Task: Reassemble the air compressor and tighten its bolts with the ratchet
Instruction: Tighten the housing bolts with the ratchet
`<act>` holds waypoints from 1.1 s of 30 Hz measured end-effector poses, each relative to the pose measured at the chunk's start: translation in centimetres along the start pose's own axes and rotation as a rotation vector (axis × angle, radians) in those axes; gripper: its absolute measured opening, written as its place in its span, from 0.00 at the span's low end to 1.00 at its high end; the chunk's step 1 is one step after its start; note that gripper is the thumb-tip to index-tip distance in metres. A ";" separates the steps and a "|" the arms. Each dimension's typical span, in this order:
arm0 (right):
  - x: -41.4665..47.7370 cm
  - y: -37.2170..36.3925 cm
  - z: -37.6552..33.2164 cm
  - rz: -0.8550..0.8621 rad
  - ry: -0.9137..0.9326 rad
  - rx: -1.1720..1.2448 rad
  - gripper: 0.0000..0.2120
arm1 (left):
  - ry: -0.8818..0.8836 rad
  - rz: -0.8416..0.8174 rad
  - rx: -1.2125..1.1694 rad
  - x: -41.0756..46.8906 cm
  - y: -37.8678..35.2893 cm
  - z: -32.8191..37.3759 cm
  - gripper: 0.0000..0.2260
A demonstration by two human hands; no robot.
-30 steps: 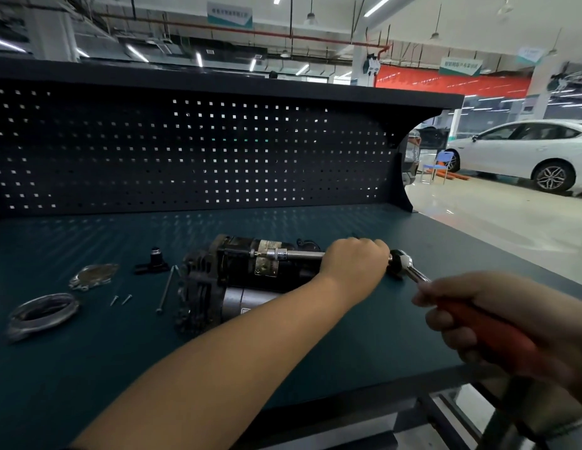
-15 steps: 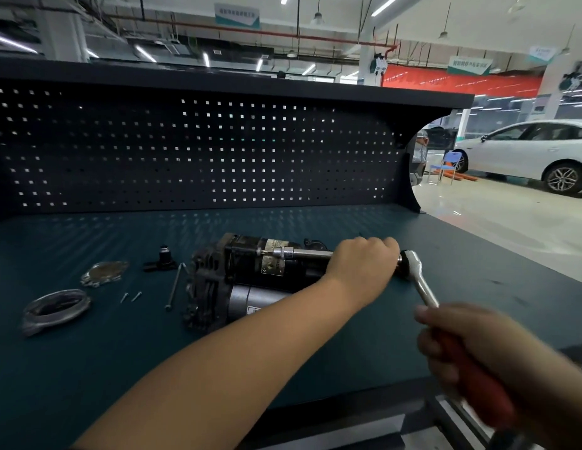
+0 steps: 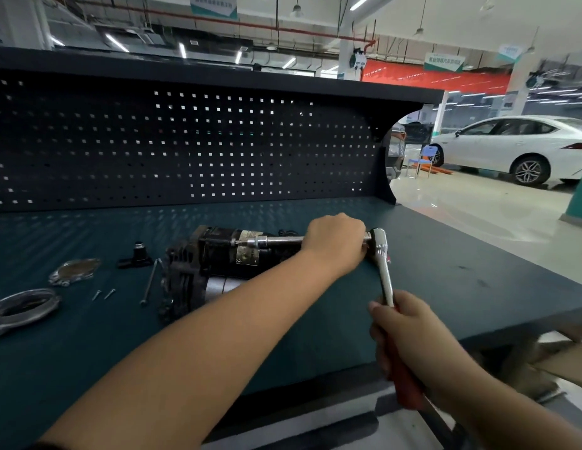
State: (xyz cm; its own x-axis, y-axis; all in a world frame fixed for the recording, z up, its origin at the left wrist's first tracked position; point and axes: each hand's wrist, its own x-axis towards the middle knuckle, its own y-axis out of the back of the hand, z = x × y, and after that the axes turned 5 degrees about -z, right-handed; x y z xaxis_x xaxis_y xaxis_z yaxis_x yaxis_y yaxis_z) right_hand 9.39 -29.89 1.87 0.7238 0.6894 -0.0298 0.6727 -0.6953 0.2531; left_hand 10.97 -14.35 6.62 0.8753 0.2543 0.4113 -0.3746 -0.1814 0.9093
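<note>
Ratchet handle swung nearer; long bolt lies just left of compressor.

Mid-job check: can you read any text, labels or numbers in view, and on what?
Label on the air compressor: too blurred to read.
Hanging signs under the ceiling: characters too blurred to read.
Red banner: white marks, unreadable.
Nothing legible to quote.

Bare L forearm comes in from 7 o'clock, stretched toward 1 o'clock. The left hand is near centre, knuckles up, fingers curled round extension bar. The right hand is at 5 o'clock, w/ fist gripping ratchet by its red handle.
</note>
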 end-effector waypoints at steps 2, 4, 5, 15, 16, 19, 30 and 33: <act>0.1 1.4 -2.4 -0.086 -0.115 0.182 0.10 | -0.008 0.102 0.157 -1.5 -1.0 0.7 0.02; 0.2 2.3 -4.2 -0.151 -0.186 0.249 0.10 | -0.013 0.197 0.255 -1.7 -1.9 0.6 0.03; 0.1 2.2 -4.3 -0.152 -0.186 0.238 0.10 | -0.017 0.177 0.209 -1.3 -1.9 0.5 0.02; 0.1 0.0 0.3 0.027 0.049 -0.017 0.09 | 0.032 -0.027 -0.026 0.4 0.5 0.2 0.07; -0.1 0.4 -0.7 -0.013 0.005 0.101 0.08 | 0.024 0.058 0.034 -0.3 -0.1 0.3 0.04; -1.1 0.8 -3.0 -0.107 -0.128 0.383 0.09 | -0.025 0.204 0.233 -1.8 -2.1 0.8 0.03; -2.5 -3.3 1.7 0.049 0.050 -0.010 0.11 | -0.138 -0.367 -0.153 0.2 1.5 -0.2 0.14; -2.5 -1.8 -1.1 -0.080 -0.138 0.414 0.10 | -0.138 -0.134 0.085 -1.8 0.1 0.1 0.03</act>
State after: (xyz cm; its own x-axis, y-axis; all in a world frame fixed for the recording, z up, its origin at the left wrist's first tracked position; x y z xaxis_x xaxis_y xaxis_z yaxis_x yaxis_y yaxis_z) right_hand 6.15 -30.13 2.54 0.6620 0.7300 -0.1697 0.7116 -0.6833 -0.1634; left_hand 9.42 -14.89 5.98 0.9514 0.1500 0.2691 -0.2300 -0.2353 0.9443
